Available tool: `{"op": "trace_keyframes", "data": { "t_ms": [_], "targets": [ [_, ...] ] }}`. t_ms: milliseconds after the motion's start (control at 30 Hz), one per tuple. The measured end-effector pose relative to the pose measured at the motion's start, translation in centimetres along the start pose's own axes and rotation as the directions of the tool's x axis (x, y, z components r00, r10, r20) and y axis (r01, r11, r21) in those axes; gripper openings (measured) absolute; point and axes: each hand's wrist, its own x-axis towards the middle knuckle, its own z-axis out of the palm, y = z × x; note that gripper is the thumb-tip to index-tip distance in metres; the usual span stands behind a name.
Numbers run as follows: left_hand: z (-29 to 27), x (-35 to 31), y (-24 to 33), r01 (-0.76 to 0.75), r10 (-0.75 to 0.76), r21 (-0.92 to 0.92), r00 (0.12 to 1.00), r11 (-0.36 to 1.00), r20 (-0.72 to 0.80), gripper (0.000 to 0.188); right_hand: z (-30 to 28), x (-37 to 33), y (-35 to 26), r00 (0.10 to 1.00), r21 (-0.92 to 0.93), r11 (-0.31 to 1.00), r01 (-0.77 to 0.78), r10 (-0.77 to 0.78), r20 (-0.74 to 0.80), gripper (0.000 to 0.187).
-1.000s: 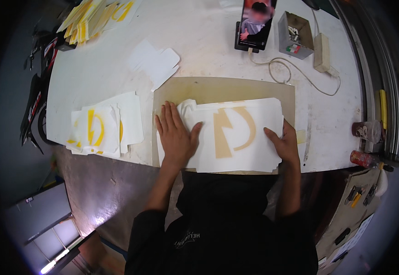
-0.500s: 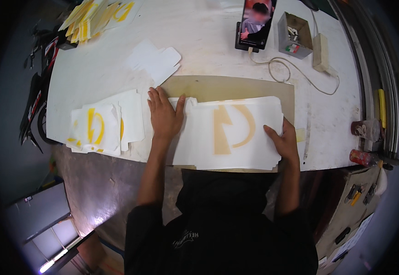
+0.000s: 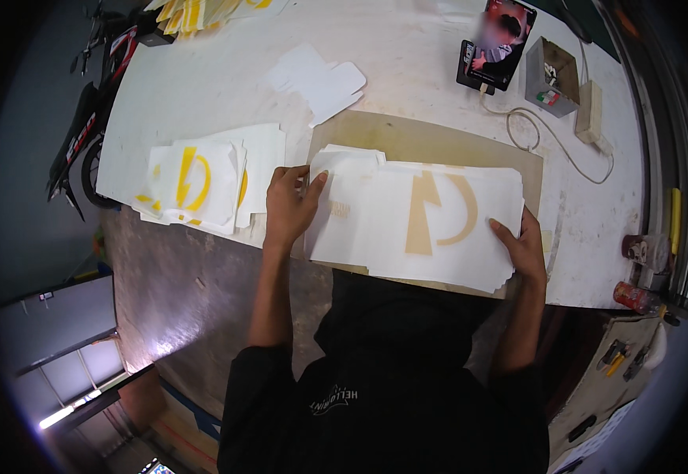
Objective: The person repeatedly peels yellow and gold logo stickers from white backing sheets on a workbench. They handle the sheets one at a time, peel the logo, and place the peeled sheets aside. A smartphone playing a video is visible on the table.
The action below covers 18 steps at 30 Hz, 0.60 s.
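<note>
A stack of white sheets (image 3: pixel 375 217) lies in front of me, its edges slightly uneven. The top sheet bears a tan bolt-and-arc shape and a small tan print. At the stack's left edge, my left hand (image 3: pixel 292 207) is closed, thumb on top and fingers curled at the side. My right hand (image 3: pixel 527 246) grips the right edge, thumb over the top sheet and its other fingers mostly hidden. Under the stack is a beige board (image 3: pixel 407 134). A looser pile of white sheets with yellow prints (image 3: pixel 221 186) sits left of my left hand.
Blank white pieces (image 3: pixel 316 79) lie beyond the board. A phone on a stand (image 3: pixel 502 47), an open grey box (image 3: pixel 553 79), a power strip (image 3: pixel 588 113) and a looping cable (image 3: pixel 517 114) occupy the far right. Cups (image 3: pixel 645 251) stand near the right edge.
My left hand has gone from lying flat over the stack's left part to curling at its left edge, uncovering the small print. The whole view has shifted and tilted; my right hand keeps its grip.
</note>
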Motion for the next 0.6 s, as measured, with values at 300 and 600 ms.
{"op": "trace_keyframes", "data": {
  "t_ms": [300, 600],
  "targets": [
    [0.3, -1.4, -0.7, -0.061, 0.059, -0.072, 0.998, 0.996, -0.036, 0.058, -1.1, -2.9, 1.5, 1.0, -0.036, 0.999, 0.018, -0.019, -0.014, 0.039],
    [-1.2, -4.5, -0.9, 0.34, 0.109, -0.834, 0.899, 0.435, 0.424, 0.071, -3.2, -4.0, 2.9, 0.975, 0.274, 0.947, 0.171, -0.121, -0.189, 0.04]
  ]
}}
